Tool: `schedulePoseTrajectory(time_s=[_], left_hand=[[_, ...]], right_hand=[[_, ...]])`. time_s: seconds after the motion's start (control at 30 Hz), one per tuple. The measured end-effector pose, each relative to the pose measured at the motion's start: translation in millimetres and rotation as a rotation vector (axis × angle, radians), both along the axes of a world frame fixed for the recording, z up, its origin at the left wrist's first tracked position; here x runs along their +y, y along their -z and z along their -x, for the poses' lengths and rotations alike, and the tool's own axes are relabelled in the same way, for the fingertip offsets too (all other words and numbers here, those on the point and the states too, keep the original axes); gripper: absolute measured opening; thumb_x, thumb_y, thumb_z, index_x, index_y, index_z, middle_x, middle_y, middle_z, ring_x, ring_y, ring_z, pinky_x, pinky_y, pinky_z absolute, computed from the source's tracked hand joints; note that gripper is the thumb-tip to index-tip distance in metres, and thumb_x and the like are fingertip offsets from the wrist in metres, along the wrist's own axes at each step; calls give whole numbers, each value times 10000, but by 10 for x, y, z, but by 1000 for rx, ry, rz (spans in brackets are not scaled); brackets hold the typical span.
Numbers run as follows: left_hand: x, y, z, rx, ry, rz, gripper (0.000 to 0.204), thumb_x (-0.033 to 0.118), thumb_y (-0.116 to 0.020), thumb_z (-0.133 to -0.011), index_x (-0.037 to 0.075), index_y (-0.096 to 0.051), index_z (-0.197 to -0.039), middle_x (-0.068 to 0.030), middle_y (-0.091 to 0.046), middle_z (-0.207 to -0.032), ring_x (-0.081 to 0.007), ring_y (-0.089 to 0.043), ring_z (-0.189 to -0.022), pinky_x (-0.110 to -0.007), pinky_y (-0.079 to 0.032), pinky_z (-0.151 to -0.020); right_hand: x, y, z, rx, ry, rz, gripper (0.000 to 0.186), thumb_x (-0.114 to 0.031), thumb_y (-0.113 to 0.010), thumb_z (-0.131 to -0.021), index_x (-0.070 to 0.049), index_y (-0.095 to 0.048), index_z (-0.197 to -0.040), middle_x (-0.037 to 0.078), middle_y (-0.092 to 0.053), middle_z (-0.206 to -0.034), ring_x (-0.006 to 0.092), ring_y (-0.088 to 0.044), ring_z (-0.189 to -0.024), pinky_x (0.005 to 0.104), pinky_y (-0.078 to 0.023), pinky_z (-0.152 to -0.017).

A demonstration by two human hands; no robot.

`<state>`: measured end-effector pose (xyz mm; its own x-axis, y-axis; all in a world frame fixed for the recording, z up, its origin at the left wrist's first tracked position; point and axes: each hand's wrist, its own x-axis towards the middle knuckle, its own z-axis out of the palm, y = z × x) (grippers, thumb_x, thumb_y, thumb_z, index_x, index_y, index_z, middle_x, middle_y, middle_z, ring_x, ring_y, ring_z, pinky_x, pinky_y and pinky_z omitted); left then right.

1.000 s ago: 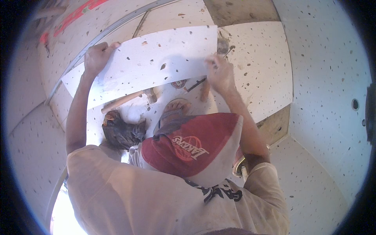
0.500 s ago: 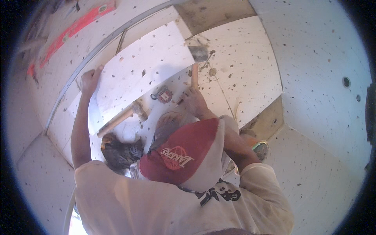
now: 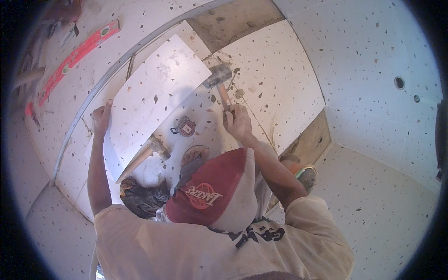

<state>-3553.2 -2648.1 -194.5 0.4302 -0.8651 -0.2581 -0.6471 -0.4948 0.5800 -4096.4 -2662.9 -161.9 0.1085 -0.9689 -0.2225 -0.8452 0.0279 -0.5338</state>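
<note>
My left hand (image 3: 101, 117) grips the left edge of a loose speckled white tile (image 3: 161, 93), fingers wrapped round it. This tile casts a shadow along its near side and overlaps the pale surface below. In my right hand (image 3: 239, 123) is the wooden handle of a rubber mallet (image 3: 218, 75). Its dark head is at the tile's right corner; I cannot tell whether they touch. A second hammer (image 3: 144, 157) lies by the tile's near edge. Between the tile and my foot lies a round red-and-white tape measure (image 3: 184, 127) with a dark strap.
Bare mortar patches (image 3: 238, 21) show at the back and right, beside a speckled tile (image 3: 266, 79). A red spirit level (image 3: 77, 60) lies far left, beyond a curved grey strip. A dark crumpled thing (image 3: 144, 196) is near my knee. Speckled walls (image 3: 364, 60) rise at right.
The mallet head has swung left to the tile's corner, and its handle now slants. My left hand keeps hold of the tile's edge. The whole view has shifted slightly.
</note>
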Motion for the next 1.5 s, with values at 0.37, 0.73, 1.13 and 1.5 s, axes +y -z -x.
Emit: schedulePoseTrajectory(time_s=[0.37,0.73,1.13,1.5], left_hand=[[0,152,-24,0,-69,-44,742,635,-648,-926,15,-518,-539,7,-416,-534,-125,-389,-545,-368,-323,-505],[-78,174,-75,-71,-24,-41,753,646,-653,-914,6,-505,-545,-26,-396,-529,-159,-382,-543,-403,-340,-525],[-74,242,-17,-127,17,-89,787,669,-584,-934,-45,-553,-605,-77,-437,-538,-171,-417,-555,-421,-361,-533],[-81,-14,235,-449,174,-184,647,655,-561,-939,52,-766,-1055,-196,-735,-962,-380,-696,-936,-492,-537,-841]], right_hand=[[-166,298,-178,-122,88,82,188,-198,-707,-879,-37,-624,-931,179,-621,-940,376,-592,-950,491,-487,-854],[-425,103,256,-269,448,232,151,-138,-683,-891,-6,-615,-917,188,-645,-779,312,-632,-697,419,-511,-675],[-582,216,1231,-213,654,331,156,-135,-728,-926,-23,-624,-896,13,-596,-738,106,-523,-670,311,-472,-641],[-469,300,1394,-142,674,210,212,-162,-713,-913,-6,-580,-858,89,-622,-766,196,-562,-681,378,-495,-683]])
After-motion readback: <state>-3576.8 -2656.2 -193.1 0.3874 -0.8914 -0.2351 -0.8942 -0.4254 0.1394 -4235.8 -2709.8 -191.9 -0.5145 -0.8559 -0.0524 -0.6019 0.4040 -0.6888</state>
